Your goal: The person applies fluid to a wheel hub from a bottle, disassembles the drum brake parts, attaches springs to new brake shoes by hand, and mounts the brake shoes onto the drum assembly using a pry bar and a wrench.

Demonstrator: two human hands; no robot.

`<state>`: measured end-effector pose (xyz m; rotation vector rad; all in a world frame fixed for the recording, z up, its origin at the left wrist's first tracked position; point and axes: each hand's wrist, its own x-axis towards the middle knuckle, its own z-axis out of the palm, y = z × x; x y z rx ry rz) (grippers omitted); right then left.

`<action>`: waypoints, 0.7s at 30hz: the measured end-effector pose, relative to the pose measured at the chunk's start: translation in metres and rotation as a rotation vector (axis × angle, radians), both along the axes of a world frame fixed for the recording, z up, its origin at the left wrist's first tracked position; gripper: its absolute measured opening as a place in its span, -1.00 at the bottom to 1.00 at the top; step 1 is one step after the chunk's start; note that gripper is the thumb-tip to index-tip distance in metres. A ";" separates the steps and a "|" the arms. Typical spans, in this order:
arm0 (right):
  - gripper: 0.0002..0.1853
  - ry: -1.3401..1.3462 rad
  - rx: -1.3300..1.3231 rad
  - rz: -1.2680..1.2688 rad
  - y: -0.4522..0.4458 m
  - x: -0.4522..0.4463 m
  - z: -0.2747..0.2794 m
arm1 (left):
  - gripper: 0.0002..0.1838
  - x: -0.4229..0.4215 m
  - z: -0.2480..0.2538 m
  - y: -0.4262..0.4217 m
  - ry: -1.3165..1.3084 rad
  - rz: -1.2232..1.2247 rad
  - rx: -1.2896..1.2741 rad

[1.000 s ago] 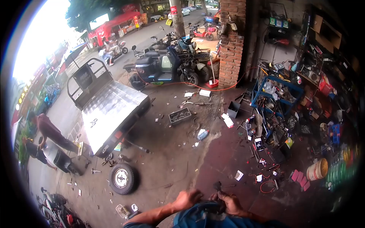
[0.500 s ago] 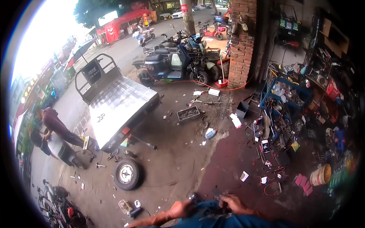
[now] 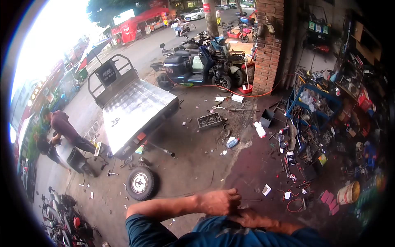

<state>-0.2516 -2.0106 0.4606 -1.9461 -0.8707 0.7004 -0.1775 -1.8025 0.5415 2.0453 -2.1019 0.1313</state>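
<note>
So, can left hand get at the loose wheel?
Probably not without leaning or moving: wheel lies out on the floor, left hand is in beside the right hand. Nothing visible blocks it.

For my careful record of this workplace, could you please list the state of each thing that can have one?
Left hand: curled, any held thing hidden.
Right hand: bent, grip unclear.
Wheel: loose, off any vehicle.
Parts tray: open at the top, holding small parts.
Plastic bottle: lying on its side.
Dark scooter: parked upright, riderless.
</note>
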 end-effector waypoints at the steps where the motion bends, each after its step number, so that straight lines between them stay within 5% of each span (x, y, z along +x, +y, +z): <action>1: -0.69 -0.210 0.006 0.010 -0.001 -0.004 -0.010 | -0.79 0.001 0.003 -0.002 -0.021 -0.029 -0.001; 3: -0.71 -0.625 0.016 0.031 -0.002 -0.014 -0.033 | -0.73 0.004 0.008 -0.006 -0.060 -0.087 -0.005; 6: -0.72 -0.632 -0.053 -0.101 0.005 -0.028 -0.063 | -0.68 0.004 0.016 -0.009 -0.137 -0.106 0.038; 9: -0.67 -0.844 -0.446 0.118 -0.001 -0.027 0.008 | -0.59 0.005 0.005 -0.009 -0.015 0.078 -0.217; 11: -0.71 -0.899 -0.285 -0.096 0.000 -0.022 0.000 | -0.51 -0.002 0.009 -0.004 0.289 0.389 -0.264; 12: -0.73 -0.741 -0.167 -0.203 0.002 -0.022 -0.004 | -0.46 -0.008 0.008 0.000 0.447 0.542 -0.285; 15: -0.73 -0.042 0.209 -0.428 0.011 -0.022 -0.013 | -0.49 -0.038 -0.020 0.028 1.502 0.528 -0.236; 21: -0.58 0.519 0.161 -0.494 0.015 -0.004 0.021 | -0.58 -0.082 -0.050 0.018 1.431 0.797 -0.346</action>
